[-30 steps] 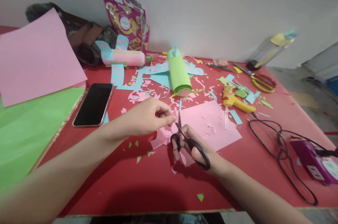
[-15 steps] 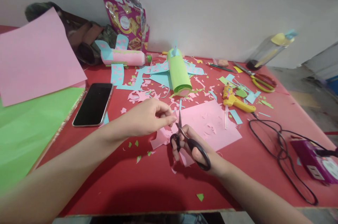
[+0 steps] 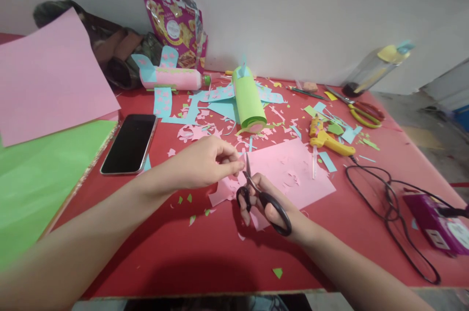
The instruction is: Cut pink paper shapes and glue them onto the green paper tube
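My left hand [image 3: 219, 160] is closed in a pinch on a small bit of pink paper, most of it hidden by the fingertips. Just to the right, the black-handled scissors [image 3: 273, 206] are in my right hand [image 3: 267, 198], thumb and fingers through the loops. Their blades point up and away, slightly apart, close beside my left fingertips. Below both hands lies a pink paper sheet [image 3: 308, 189], with small pink cut-outs [image 3: 293, 178] on it.
Beyond the hands lie a green paper tube with blue wings [image 3: 249, 98] and a pink bottle with blue fins [image 3: 176, 78] amid paper scraps. A phone [image 3: 130, 145] is left; a yellow glue gun [image 3: 331, 144], its cord and a purple power strip [image 3: 436, 225] are right.
The scissor blades have shifted very slightly toward my left fingertips. Both hands otherwise keep their places, and the view has tilted a touch.
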Demonstrator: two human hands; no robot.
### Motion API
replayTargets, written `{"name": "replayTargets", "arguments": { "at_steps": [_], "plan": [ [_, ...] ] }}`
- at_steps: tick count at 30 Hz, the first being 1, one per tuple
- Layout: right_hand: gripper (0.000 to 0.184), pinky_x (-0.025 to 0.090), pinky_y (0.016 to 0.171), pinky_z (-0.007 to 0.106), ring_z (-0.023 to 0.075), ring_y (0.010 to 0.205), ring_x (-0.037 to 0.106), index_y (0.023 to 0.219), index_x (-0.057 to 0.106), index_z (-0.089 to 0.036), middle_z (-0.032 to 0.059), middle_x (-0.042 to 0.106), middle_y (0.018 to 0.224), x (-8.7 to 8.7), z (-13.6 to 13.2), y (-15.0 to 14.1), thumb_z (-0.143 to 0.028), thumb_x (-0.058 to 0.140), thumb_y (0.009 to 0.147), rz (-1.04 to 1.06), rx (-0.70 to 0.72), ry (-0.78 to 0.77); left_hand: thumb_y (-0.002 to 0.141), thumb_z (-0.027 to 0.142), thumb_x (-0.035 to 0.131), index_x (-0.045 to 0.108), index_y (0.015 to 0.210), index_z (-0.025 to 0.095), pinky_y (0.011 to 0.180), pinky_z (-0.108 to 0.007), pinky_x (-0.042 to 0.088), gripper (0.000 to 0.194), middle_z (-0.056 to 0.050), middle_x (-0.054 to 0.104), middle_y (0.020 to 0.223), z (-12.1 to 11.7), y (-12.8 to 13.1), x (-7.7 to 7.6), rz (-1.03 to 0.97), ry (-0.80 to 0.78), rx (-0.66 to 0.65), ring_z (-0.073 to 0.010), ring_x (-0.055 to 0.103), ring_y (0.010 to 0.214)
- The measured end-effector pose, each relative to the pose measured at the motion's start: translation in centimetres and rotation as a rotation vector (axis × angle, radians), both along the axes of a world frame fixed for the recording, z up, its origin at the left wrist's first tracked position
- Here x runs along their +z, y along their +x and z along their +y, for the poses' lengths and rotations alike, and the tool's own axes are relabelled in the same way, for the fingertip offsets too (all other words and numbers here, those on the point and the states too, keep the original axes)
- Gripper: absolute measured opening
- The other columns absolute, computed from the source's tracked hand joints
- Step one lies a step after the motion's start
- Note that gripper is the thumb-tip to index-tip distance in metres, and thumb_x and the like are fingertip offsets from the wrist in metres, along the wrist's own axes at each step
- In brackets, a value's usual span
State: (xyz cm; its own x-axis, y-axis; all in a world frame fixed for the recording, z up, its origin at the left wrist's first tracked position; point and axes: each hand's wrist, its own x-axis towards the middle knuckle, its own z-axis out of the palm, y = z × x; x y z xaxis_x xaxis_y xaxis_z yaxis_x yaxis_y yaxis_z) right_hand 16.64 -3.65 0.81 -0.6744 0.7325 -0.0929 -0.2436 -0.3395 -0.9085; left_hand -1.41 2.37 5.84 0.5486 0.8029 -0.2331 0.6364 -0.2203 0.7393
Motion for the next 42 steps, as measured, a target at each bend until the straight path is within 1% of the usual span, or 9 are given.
{"name": "replayTargets", "arguments": {
  "at_steps": [5, 9, 13, 18, 23, 30, 36, 42],
  "plan": [
    [0.04, 0.034, 0.051, 0.024, 0.0091, 0.055, 0.047, 0.078, 0.033, -0.021, -0.0022, 0.045, 0.07, -0.02, -0.01, -0.02, -0.054, 0.054, 0.072, 0.022, 0.005, -0.008, 0.074, 0.036, 0.045, 0.057, 0.06, 0.015, 0.048, -0.02, 0.034, 0.027, 0.0, 0.054, 0.055, 0.02, -0.09, 0.0, 0.016, -0.017, 0.001, -0.0097, 0.046, 0.051],
    [0.037, 0.037, 0.05, 0.024, 0.008, 0.053, 0.047, 0.078, 0.033, -0.02, -0.0027, 0.046, 0.069, -0.24, -0.07, -0.09, -0.051, 0.054, 0.074, 0.039, 0.002, -0.01, 0.074, 0.037, 0.045, 0.059, 0.062, 0.015, 0.049, -0.02, 0.034, 0.029, 0.0, 0.055, 0.055, 0.02, -0.09, 0.1, 0.034, -0.023, -0.008, -0.01, 0.047, 0.051],
    [0.036, 0.038, 0.049, 0.023, 0.0075, 0.051, 0.047, 0.077, 0.034, -0.02, -0.0029, 0.047, 0.067, -0.13, -0.05, -0.16, -0.05, 0.054, 0.075, 0.035, -0.015, -0.001, 0.074, 0.036, 0.045, 0.059, 0.062, 0.014, 0.049, -0.019, 0.035, 0.029, 0.0, 0.057, 0.056, 0.04, -0.06, 0.27, 0.053, -0.029, -0.007, -0.0099, 0.049, 0.052],
    [0.036, 0.039, 0.047, 0.023, 0.0068, 0.047, 0.046, 0.076, 0.035, -0.02, -0.0041, 0.046, 0.064, 0.22, 0.05, -0.21, -0.049, 0.055, 0.074, 0.036, -0.036, -0.006, 0.074, 0.036, 0.044, 0.057, 0.058, 0.014, 0.047, -0.018, 0.034, 0.03, 0.001, 0.054, 0.052, 0.09, -0.14, 0.27, 0.06, -0.01, -0.006, -0.008, 0.045, 0.048],
    [0.035, 0.04, 0.046, 0.023, 0.0053, 0.044, 0.044, 0.075, 0.035, -0.02, -0.0058, 0.045, 0.062, -0.13, 0.0, -0.3, -0.047, 0.057, 0.074, 0.062, -0.052, -0.013, 0.074, 0.036, 0.045, 0.059, 0.061, 0.014, 0.048, -0.019, 0.034, 0.03, 0.001, 0.056, 0.054, 0.13, -0.2, 0.2, 0.053, -0.031, 0.001, -0.0087, 0.046, 0.05],
    [0.038, 0.037, 0.042, 0.021, 0.0044, 0.04, 0.044, 0.074, 0.033, -0.02, -0.007, 0.046, 0.06, -0.38, 0.09, -0.33, -0.048, 0.06, 0.071, 0.05, -0.097, -0.006, 0.073, 0.035, 0.047, 0.059, 0.061, 0.014, 0.05, -0.02, 0.034, 0.027, 0.0, 0.055, 0.056, 0.1, -0.06, 0.24, 0.003, -0.103, 0.054, -0.0099, 0.047, 0.053],
    [0.041, 0.031, 0.04, 0.019, 0.0045, 0.04, 0.045, 0.075, 0.034, -0.021, -0.0067, 0.048, 0.061, -0.41, 0.03, -0.12, -0.05, 0.061, 0.068, 0.002, -0.107, -0.047, 0.074, 0.037, 0.047, 0.058, 0.061, 0.014, 0.054, -0.022, 0.036, 0.028, 0.0, 0.055, 0.058, 0.31, -0.2, 0.0, -0.06, -0.136, 0.056, -0.0107, 0.049, 0.057],
    [0.041, 0.033, 0.043, 0.02, 0.0053, 0.043, 0.047, 0.077, 0.033, -0.021, -0.005, 0.049, 0.064, -0.39, -0.05, -0.07, -0.051, 0.059, 0.069, 0.025, -0.09, -0.045, 0.073, 0.037, 0.048, 0.056, 0.059, 0.014, 0.054, -0.022, 0.036, 0.027, 0.001, 0.05, 0.056, 0.24, -0.15, -0.18, -0.154, -0.194, 0.075, -0.01, 0.046, 0.056]
  ]
}}
